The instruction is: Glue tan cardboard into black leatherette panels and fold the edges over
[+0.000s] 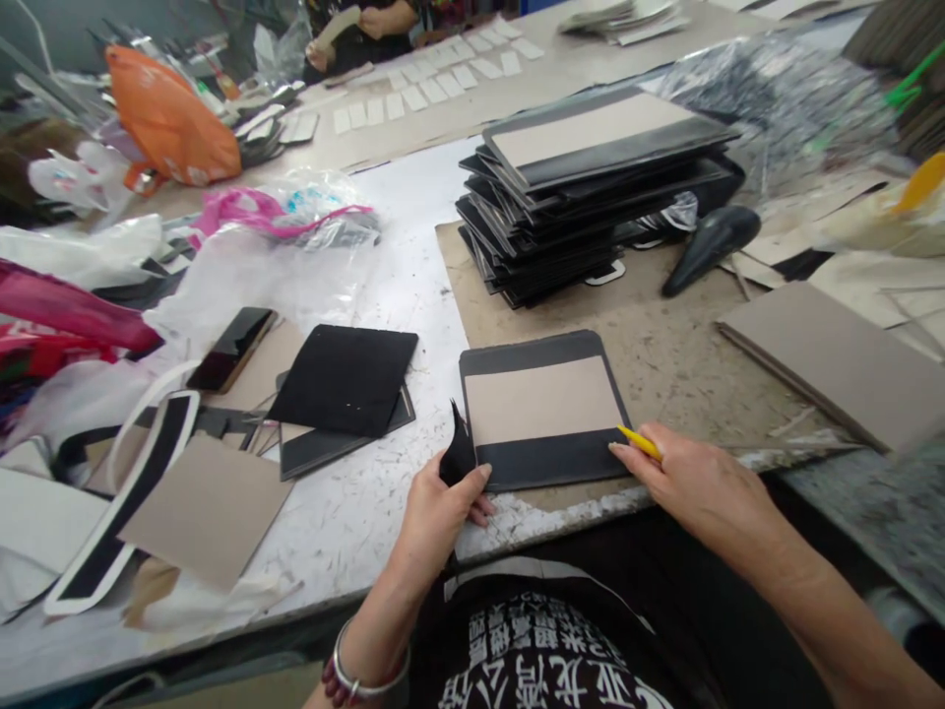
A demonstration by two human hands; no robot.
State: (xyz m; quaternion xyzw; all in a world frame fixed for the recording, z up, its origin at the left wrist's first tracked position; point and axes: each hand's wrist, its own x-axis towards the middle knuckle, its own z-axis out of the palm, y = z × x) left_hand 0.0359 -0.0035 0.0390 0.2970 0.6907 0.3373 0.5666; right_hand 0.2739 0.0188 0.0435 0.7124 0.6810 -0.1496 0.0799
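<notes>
A flat panel [542,406] lies on the brown board in front of me, with black borders folded over a tan cardboard middle. My left hand [443,507] pinches and lifts the loose black flap [458,451] at the panel's lower left corner. My right hand [694,483] rests at the panel's lower right edge, fingers closed round a thin yellow tool [639,442] whose tip touches the black border.
A stack of similar finished panels [583,187] stands behind. Black fabric pieces [344,379], a phone [230,349] and plastic bags lie to the left. A black tool [709,246] and grey cardboard sheets [834,359] are on the right. Another person works at the far table edge [361,30].
</notes>
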